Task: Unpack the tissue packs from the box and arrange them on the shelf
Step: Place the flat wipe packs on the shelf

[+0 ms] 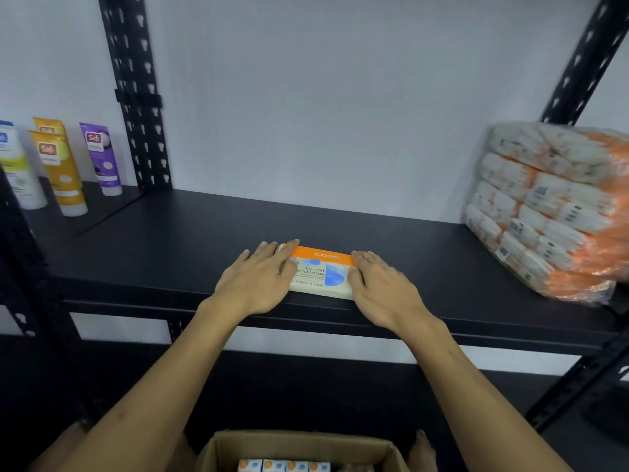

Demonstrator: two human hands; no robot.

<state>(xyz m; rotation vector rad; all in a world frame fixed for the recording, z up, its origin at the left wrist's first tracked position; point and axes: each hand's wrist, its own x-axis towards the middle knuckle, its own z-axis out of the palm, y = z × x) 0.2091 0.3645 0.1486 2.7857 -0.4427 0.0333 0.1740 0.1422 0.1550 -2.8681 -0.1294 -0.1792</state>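
Observation:
A flat tissue pack [320, 272], white with an orange band and blue shapes, lies on the black shelf [170, 240] near its front edge. My left hand [258, 279] rests flat on the pack's left end and my right hand [381, 287] presses against its right end, fingers stretched out. Below, at the bottom of the view, an open cardboard box [299, 447] holds several more tissue packs [284, 466] standing on edge.
A large plastic-wrapped bundle of tissue packs [551, 209] leans at the shelf's right end. Several cosmetic tubes [58, 165] stand on the adjoining shelf at left. Black perforated uprights [136, 93] frame the bay. A lower shelf lies dark beneath.

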